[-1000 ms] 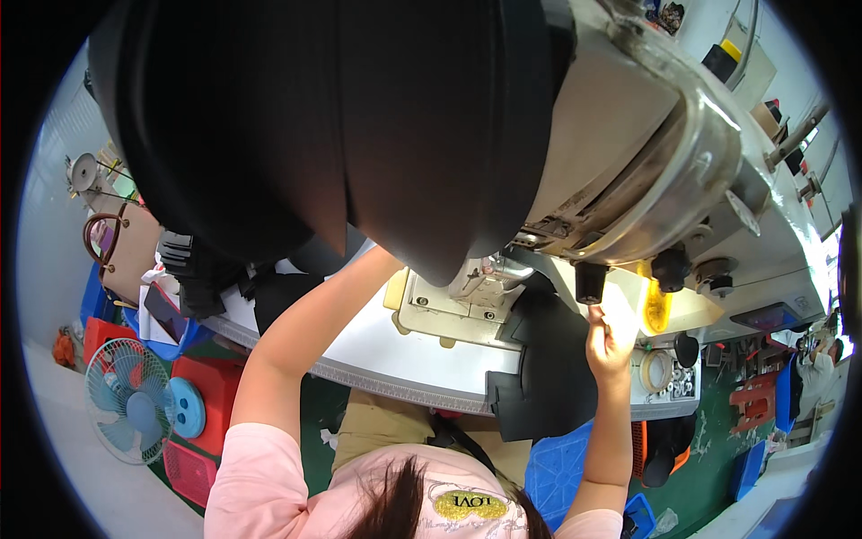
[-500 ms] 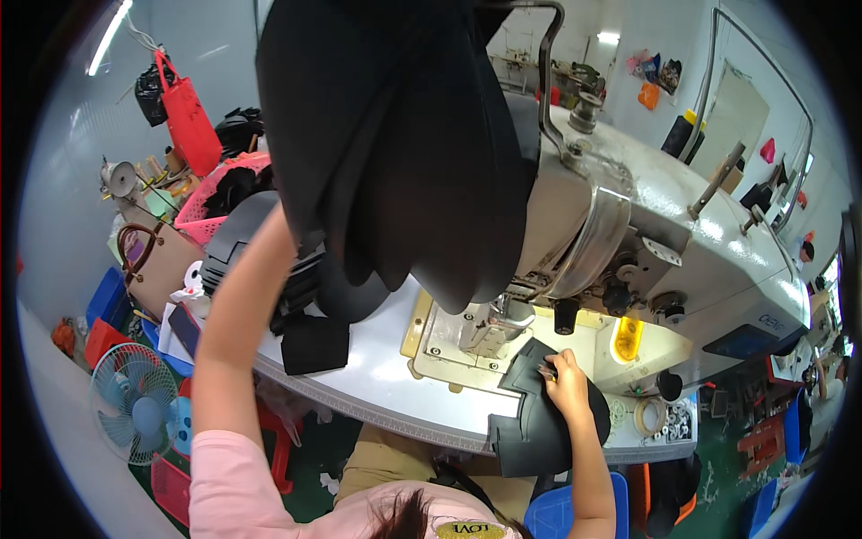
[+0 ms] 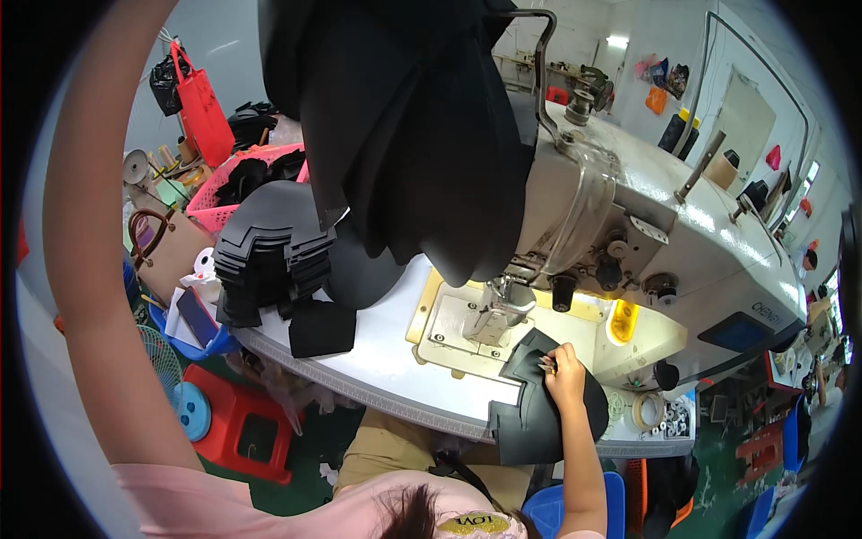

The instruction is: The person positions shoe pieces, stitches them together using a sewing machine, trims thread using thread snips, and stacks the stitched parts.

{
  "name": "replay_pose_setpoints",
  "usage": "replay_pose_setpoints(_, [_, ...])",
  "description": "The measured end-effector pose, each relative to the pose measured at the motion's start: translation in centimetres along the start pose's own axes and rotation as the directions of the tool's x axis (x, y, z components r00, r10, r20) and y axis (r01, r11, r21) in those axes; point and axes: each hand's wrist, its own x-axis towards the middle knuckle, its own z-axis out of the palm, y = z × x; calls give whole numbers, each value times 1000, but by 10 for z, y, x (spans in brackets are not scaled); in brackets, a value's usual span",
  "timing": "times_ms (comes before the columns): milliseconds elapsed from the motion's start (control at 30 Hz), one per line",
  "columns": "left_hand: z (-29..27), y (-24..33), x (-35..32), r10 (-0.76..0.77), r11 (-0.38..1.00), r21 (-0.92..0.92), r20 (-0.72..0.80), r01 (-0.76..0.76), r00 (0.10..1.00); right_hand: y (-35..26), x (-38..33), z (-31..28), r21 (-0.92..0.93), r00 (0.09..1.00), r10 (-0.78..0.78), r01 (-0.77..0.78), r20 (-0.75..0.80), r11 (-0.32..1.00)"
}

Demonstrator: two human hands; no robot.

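Moved: left arm now reaches higher out of view, black fabric (image 3: 413, 126) hanging from above.
Right hand (image 3: 564, 364): fingers closed, pinching black cut piece (image 3: 548, 404) at table edge.
Left hand: out of sight; grip unclear.
Beyond: sewing machine (image 3: 628, 242), stacked black pieces (image 3: 269, 251) on table (image 3: 377, 359).

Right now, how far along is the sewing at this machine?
Done: cannot tell; no finished seam shows. In hand: the right hand presses a black cut piece on the table edge beside the sewing machine. The left hand is out of view; its arm lifts dark material. Left: a stack of black cut pieces waits.
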Motion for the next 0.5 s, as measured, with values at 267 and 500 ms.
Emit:
replay_pose_setpoints(267, [39,-49,-64,237,861,506,-324,-44,916,-2,-3,-1,-73,996,-84,83,-14,994])
replay_pose_setpoints(500, [131,-185,-238,797,345,810,13,-473,603,-2,-3,-5,25,1000,15,-15,7,1000])
